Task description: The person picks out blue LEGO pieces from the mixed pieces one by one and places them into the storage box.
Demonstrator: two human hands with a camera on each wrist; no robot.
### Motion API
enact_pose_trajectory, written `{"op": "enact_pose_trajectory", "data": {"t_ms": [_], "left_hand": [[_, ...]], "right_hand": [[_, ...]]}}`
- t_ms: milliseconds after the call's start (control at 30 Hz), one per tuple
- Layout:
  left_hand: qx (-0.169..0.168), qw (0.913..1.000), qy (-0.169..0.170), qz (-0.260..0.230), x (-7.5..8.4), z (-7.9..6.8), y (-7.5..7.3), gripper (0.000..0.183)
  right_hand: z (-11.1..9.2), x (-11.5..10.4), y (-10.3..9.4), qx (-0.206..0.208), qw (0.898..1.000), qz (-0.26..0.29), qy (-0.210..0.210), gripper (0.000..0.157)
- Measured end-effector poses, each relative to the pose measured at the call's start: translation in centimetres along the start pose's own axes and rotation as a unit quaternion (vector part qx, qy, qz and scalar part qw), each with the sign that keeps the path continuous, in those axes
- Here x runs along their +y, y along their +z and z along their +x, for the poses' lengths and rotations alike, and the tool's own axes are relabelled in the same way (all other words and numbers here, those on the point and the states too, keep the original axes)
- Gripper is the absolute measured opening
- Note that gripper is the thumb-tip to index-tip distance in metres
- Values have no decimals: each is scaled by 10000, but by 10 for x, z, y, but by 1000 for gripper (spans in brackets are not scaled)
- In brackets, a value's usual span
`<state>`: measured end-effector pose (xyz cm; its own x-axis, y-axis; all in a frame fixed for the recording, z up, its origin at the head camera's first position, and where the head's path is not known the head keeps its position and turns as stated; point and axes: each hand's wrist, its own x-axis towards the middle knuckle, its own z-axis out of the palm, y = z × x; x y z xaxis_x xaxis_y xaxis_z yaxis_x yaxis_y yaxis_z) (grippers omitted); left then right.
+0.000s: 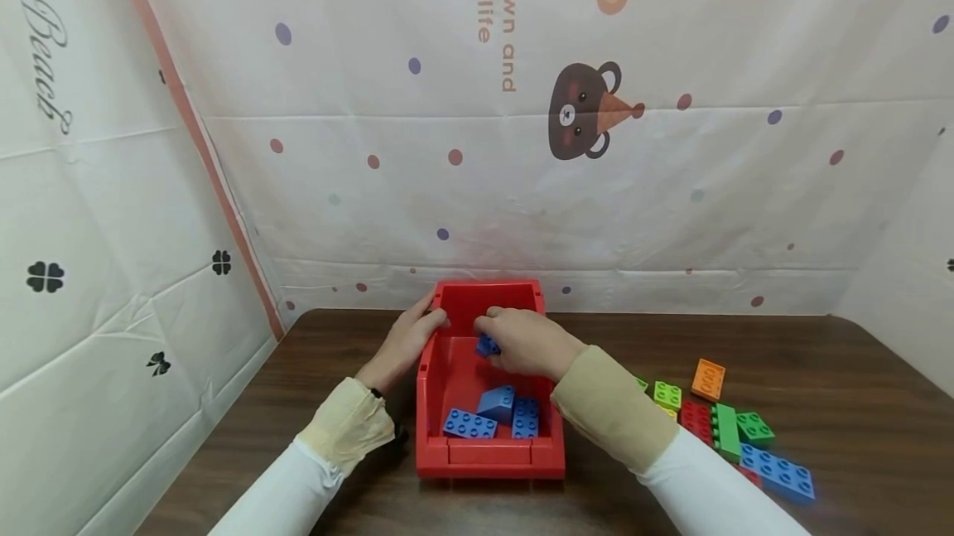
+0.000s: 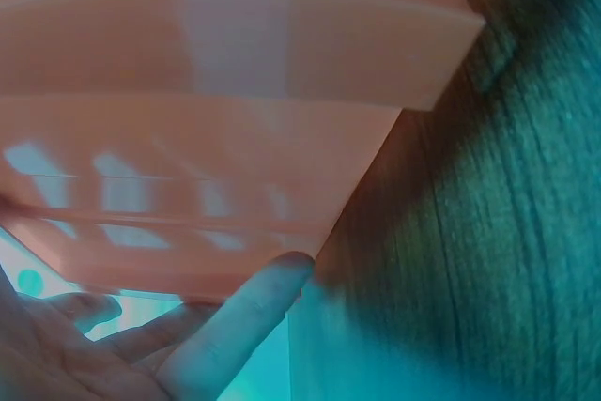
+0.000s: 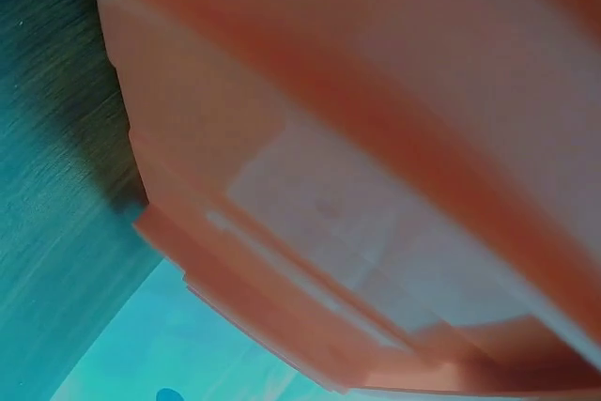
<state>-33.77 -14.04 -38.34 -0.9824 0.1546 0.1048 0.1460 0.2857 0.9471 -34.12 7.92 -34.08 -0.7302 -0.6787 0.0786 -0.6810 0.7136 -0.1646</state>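
A red bin [image 1: 489, 455] stands at the front middle of the brown table, its low lip facing me. My left hand [image 1: 406, 341] holds the bin's rear left corner; in the left wrist view the thumb [image 2: 249, 321] lies against the side wall and the other fingers reach behind it. Inside the bin, my right hand [image 1: 529, 343] pinches a small blue toy brick [image 1: 487, 345] above the floor. Near the lip lie a blue studded brick [image 1: 469, 424], a blue sloped brick [image 1: 496, 404] and another blue brick [image 1: 525, 418]. The right wrist view shows only bin walls, no fingers.
To the right of the bin lie several loose bricks: an orange one [image 1: 708, 379], a lime one [image 1: 667, 395], a red one [image 1: 696, 420], a green one [image 1: 725, 432] and a long blue one [image 1: 778, 472]. A printed cloth [image 1: 335, 229] hangs behind the table [image 1: 857, 403].
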Motion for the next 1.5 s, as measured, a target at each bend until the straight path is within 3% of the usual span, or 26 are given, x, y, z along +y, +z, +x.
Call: {"op": "enact_pose_trajectory", "data": {"t_ms": [367, 1500], "left_hand": [[-137, 9999, -25, -47, -2, 4, -4, 71], [-50, 10000, -31, -51, -5, 3, -2, 72]], "right_hand": [[3, -3, 0, -272, 9993, -234, -35, 45], [2, -4, 1, -624, 9950, -745, -209, 43]]}}
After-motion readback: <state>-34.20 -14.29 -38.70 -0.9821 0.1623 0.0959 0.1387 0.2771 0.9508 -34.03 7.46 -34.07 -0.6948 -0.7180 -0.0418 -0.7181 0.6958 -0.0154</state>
